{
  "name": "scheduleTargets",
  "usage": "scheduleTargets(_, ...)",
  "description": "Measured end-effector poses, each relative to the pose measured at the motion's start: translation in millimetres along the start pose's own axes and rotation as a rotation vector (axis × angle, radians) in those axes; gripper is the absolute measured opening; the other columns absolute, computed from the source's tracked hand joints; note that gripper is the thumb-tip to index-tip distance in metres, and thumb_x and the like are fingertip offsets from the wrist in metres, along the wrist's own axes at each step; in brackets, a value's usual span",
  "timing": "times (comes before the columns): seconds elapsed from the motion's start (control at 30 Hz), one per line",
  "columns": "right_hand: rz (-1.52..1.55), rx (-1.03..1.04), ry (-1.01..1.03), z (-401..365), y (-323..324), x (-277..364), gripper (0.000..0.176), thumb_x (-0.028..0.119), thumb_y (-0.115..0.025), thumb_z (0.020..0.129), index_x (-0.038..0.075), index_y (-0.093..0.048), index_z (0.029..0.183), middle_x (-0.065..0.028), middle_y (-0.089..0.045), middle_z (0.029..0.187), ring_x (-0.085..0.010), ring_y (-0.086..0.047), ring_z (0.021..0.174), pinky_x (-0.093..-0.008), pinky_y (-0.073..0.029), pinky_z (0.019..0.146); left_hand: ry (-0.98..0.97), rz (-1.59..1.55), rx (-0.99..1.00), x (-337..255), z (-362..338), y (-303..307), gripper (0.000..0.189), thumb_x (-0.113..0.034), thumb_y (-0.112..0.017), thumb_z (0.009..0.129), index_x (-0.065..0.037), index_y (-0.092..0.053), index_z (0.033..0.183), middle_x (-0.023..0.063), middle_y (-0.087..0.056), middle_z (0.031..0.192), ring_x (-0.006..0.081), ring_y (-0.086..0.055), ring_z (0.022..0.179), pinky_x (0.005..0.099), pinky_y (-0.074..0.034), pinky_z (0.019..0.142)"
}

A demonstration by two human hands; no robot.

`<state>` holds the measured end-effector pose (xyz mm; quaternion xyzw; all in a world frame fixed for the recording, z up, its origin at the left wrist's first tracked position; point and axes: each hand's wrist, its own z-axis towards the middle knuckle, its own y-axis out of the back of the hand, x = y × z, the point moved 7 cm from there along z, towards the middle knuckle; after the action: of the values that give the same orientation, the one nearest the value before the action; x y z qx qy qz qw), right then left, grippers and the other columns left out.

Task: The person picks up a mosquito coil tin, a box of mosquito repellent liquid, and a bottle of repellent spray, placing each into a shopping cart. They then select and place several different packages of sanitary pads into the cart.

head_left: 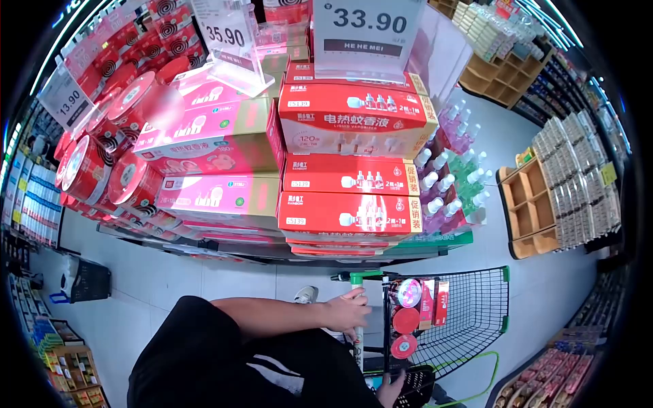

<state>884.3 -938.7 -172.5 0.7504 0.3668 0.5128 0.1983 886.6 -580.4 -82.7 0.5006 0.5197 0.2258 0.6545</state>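
My left hand (347,313) is wrapped round the pale handle (358,343) of a shopping cart, near its green end. The dark wire cart (469,306) stands to my right. Inside it lie a pink-and-white round tub (409,293), two red round tubs (406,320) and narrow red and pink boxes (441,302). At the bottom edge, my right hand (390,391) is closed by the cart's rear rim and a black perforated piece (416,387). What its fingers hold is partly hidden.
Ahead stands a display of stacked red liquid vaporizer boxes (357,122), pink boxes (204,136), red tubs (132,98) and spray bottles (469,170), with price signs (364,30) above. A wooden shelf unit (527,204) is at right, a dark basket (92,279) on the floor at left.
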Motion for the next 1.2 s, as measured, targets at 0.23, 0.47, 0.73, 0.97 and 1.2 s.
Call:
scheduleTargets(0.23, -0.742, -0.506, -0.065, -81.1, -5.2, 38.2, 0.054, 0.036, -0.048, 0.103, 0.004, -0.047, 0.147, -0.0162, -0.056, 0.143, -0.0325, -0.052, 0.135, -0.0465, -0.036, 0.112, -0.067, 0.015, -0.182, -0.4, 31.1, -0.8, 0.048, -0.063, -0.07, 0.078, -0.024, -0.076, 0.104, 0.0016, -0.059, 0.102, 0.0253, -0.052, 0.113, 0.0518, -0.025, 0.118)
scheduleTargets(0.47, -0.802, -0.795, -0.053, -73.2, 26.7, 49.3, 0.062, 0.05, -0.024, 0.107, 0.009, -0.058, 0.137, -0.0097, -0.063, 0.136, -0.0297, -0.055, 0.13, -0.0494, -0.036, 0.106, -0.068, -0.058, -0.255, -20.0, 61.3, -7.9, 0.047, -0.063, -0.067, 0.083, -0.019, -0.073, 0.098, 0.0034, -0.058, 0.101, 0.024, -0.052, 0.112, 0.0528, -0.025, 0.116)
scheduleTargets(0.73, -0.701, -0.714, -0.044, -10.2, 105.8, -5.9, 0.048, 0.037, -0.042, 0.1, 0.008, -0.065, 0.131, -0.014, -0.065, 0.134, -0.034, -0.056, 0.127, -0.0495, -0.038, 0.106, -0.171, -0.012, -0.252, -55.3, 103.4, -42.5, 0.055, -0.041, -0.065, 0.088, -0.014, -0.058, 0.135, 0.0061, -0.054, 0.119, 0.026, -0.048, 0.124, 0.058, -0.018, 0.118)
scheduleTargets(0.97, -0.458, -0.64, -0.074, 86.5, 183.0, -46.1, 0.047, 0.021, -0.05, 0.085, 0.009, -0.069, 0.125, -0.0121, -0.075, 0.11, -0.0344, -0.068, 0.104, -0.047, -0.044, 0.099, -0.195, 0.068, -0.424, -73.8, 163.2, -60.3, 0.063, -0.026, -0.07, 0.077, -0.013, -0.058, 0.137, 0.004, -0.056, 0.122, 0.0234, -0.049, 0.125, 0.0448, -0.028, 0.113)
scheduleTargets(1.2, -0.503, -0.571, 0.04, 192.6, 255.2, -51.2, 0.039, 0.022, -0.054, 0.085, 0.011, -0.071, 0.118, -0.0079, -0.076, 0.105, -0.0307, -0.068, 0.101, -0.0461, -0.04, 0.1, -0.031, 0.068, -0.245, -103.9, 235.4, -41.0, 0.068, -0.021, -0.071, 0.074, -0.017, -0.055, 0.14, 0.0036, -0.057, 0.124, 0.0229, -0.05, 0.124, 0.0435, -0.03, 0.111)
